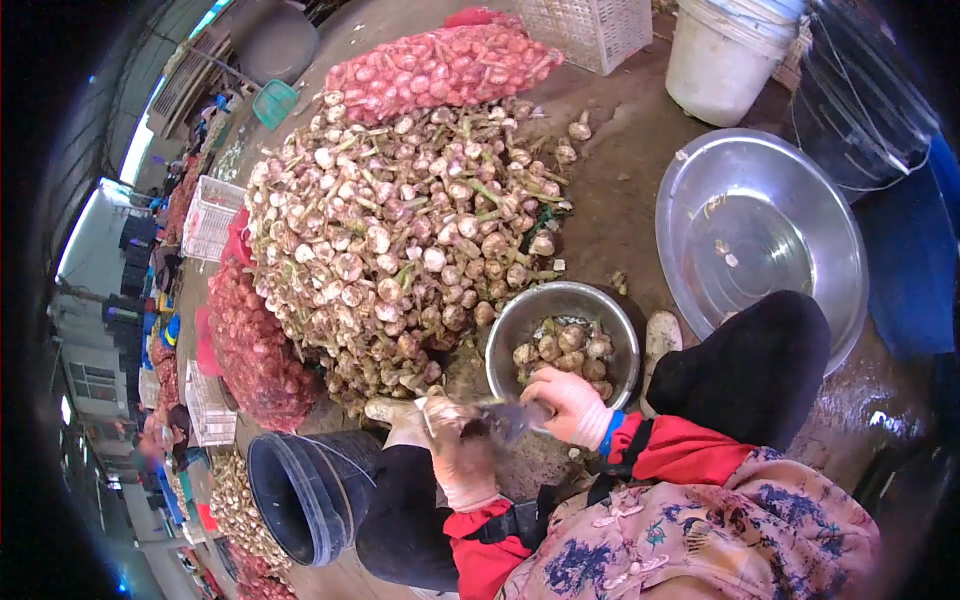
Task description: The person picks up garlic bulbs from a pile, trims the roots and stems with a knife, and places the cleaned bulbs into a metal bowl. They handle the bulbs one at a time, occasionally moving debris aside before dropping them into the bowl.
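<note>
My gloved left hand (462, 462) is closed around a garlic bulb (474, 430), which is blurred and mostly covered by the fingers. My gloved right hand (570, 404) grips a knife (510, 420); its grey blade is smeared by motion and points toward the left hand. Just beyond the right hand stands a steel bowl (492, 350) holding several garlic bulbs (568, 345). A large heap of garlic with stalks (390, 230) lies in front of both hands, its near edge close to the left hand.
Left of my knee a black bucket (310, 500) lies tilted. A wide steel basin (690, 230) sits at the right, near a white bucket (725, 60) and a blue tub (905, 260). Red net sacks of garlic (440, 70) and white crates (210, 218) border the heap.
</note>
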A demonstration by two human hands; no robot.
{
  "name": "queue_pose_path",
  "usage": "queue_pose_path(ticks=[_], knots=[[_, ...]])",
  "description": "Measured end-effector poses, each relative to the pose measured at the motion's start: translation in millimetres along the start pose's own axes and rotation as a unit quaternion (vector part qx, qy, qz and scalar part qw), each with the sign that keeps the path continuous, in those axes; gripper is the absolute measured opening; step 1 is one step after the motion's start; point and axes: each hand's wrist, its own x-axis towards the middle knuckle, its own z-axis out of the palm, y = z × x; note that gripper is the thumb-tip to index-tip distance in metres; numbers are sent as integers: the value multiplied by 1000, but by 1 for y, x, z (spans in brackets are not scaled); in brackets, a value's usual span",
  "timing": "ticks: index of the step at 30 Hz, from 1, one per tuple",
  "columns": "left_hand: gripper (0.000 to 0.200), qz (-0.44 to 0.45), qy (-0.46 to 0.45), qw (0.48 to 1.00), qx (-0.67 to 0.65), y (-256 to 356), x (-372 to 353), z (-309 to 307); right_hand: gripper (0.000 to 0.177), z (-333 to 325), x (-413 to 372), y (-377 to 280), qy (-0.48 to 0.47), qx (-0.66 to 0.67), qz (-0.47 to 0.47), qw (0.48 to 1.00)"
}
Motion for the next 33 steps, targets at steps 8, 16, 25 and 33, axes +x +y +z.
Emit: queue_pose_path(ticks=[8, 16, 25, 33], knots=[[54, -149, 57, 965, -209, -11, -8, 36, 22, 4, 14, 3, 0, 17, 10, 1000], [49, -191, 44, 966, -167, -35, 30, 49, 42, 27, -16, 139, 141, 128, 447, 874], [37, -233, 148, 946, 169, -137, 114, -51, 34, 29, 3, 98, 138, 186, 453, 861], [44, -286, 384, 875, -67, -144, 248, -108, 30, 30, 14, 96, 110, 260, 481, 830]])
